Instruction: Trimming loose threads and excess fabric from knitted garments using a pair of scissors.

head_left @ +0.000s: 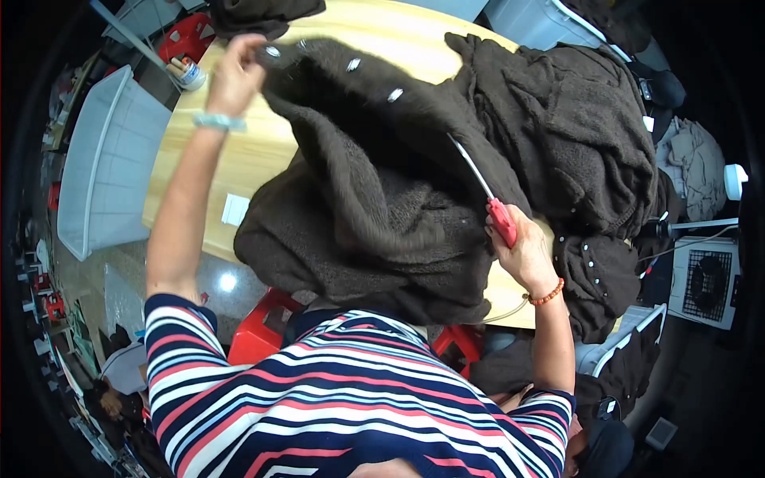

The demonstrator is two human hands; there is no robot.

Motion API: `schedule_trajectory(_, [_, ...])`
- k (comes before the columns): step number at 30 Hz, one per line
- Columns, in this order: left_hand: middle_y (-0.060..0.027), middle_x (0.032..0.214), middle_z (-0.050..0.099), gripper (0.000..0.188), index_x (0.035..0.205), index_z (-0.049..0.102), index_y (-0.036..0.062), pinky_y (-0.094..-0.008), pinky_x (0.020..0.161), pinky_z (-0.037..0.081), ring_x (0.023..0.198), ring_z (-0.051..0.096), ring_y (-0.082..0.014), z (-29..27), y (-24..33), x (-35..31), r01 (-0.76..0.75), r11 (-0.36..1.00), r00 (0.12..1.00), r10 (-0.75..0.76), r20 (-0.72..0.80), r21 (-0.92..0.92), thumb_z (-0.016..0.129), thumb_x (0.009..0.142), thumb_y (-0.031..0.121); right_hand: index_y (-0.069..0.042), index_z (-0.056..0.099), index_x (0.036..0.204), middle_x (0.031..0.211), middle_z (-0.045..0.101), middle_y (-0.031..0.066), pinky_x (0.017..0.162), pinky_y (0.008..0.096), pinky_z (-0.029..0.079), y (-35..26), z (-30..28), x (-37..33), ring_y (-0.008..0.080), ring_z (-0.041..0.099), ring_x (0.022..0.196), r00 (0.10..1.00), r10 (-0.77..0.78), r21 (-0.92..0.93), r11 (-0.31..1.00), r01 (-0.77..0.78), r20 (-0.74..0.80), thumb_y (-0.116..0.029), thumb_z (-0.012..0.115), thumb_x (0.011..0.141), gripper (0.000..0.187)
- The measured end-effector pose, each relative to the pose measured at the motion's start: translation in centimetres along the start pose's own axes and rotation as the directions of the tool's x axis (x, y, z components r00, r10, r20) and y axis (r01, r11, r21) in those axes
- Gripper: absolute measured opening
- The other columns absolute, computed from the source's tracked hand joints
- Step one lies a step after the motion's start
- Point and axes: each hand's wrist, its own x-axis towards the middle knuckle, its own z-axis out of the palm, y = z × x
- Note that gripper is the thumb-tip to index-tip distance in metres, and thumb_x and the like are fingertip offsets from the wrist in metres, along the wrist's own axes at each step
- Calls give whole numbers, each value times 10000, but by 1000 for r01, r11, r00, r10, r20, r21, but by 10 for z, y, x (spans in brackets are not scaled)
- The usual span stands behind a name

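Observation:
A dark brown fuzzy knit cardigan (319, 239) with pale shiny buttons along its edge lies over the near side of the table, its front lifted and partly blurred. At the far left, my left hand (237, 76) pinches the end of the buttoned edge and holds it up. My right hand (526, 251) is closed around a red-handled tool (502, 221) with a long thin metal shaft. The shaft points up and left against the cardigan's buttoned edge; whether its tip touches the knit I cannot tell. The tool's exact kind does not show.
More dark brown knits (558, 127) are heaped on the right of the wooden table (187, 171). A white label (234, 209) lies at left, near a cup of tools (189, 76). Pale plastic bins (111, 159) stand around, with red stools (267, 327) below the near edge.

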Motion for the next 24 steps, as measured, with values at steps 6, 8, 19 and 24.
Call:
schedule_trajectory(6, [-151,1241,578,595,1267,566,42,-400,1045,388,1201,500,-330,67,91,-124,-442,875,725,477,497,-195,779,765,278,-81,629,1047,912,649,153,761,382,506,10,11,-17,356,642,863,987,152,23,988,-153,49,-106,690,827,230])
schedule_trajectory(8, [-165,1212,590,622,1282,555,36,-392,1026,410,1157,532,-334,89,102,-127,-260,921,686,387,616,-289,784,772,308,-57,629,1027,910,647,156,760,392,506,12,13,-21,356,642,857,984,178,15,984,-178,33,-97,683,831,207])
schedule_trajectory(19, [42,793,545,368,1089,620,-18,-167,566,397,622,445,-1,84,126,-161,370,905,458,18,889,-209,789,810,152,-51,596,965,777,613,181,682,433,481,-18,-25,-80,379,612,755,923,299,-143,952,-271,242,-108,691,793,204])
schedule_trajectory(24, [61,729,576,142,902,682,0,-190,569,400,611,451,-12,106,104,-184,465,767,697,-9,717,-442,669,910,141,-84,609,955,667,616,170,644,444,512,-50,-25,-96,356,644,684,905,273,-215,954,-210,327,-182,694,769,227])
